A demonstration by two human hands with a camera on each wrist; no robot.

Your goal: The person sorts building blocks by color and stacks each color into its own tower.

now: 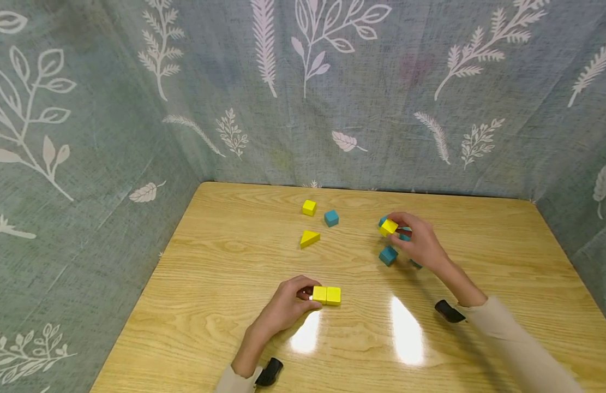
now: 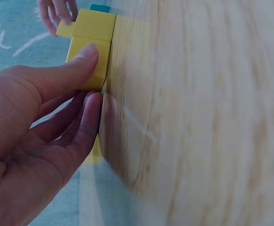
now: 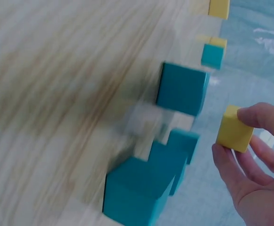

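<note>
Left hand (image 1: pixel 288 305): at 6 o'clock on the surface (image 1: pixel 504 262), thumb and fingertips pinched on the near end of a pair of yellow cubes (image 1: pixel 327 295) that lie side by side, touching, flat on the wood. The left wrist view shows the thumb (image 2: pixel 75 63) pressed on the cube's upper face and a finger under its edge.

Right hand (image 1: pixel 418 243): at 2 o'clock, raised just off the surface, thumb and forefinger clamped on a single yellow cube (image 1: pixel 388 227), held tilted in the air.

Beneath and beside the right hand: a cluster of teal cubes (image 1: pixel 388 255), one plainly seen at its 7 o'clock side, others partly hidden by the fingers. The right wrist view is blurred and shows several teal cubes (image 3: pixel 181 89) standing apart.

Further out, toward 12 o'clock: a yellow cube (image 1: pixel 309 207), a teal cube (image 1: pixel 331 218) just beside it, and a yellow wedge (image 1: pixel 310 238) nearer the middle.

Surround: grey-green leaf-print cloth (image 1: pixel 87 109) on three sides.

Handling note, as a judgement: the held cube would sit best if turned square before it comes down. The left hand would do well to hold the pair firm, so the row does not slide on the glossy wood.
</note>
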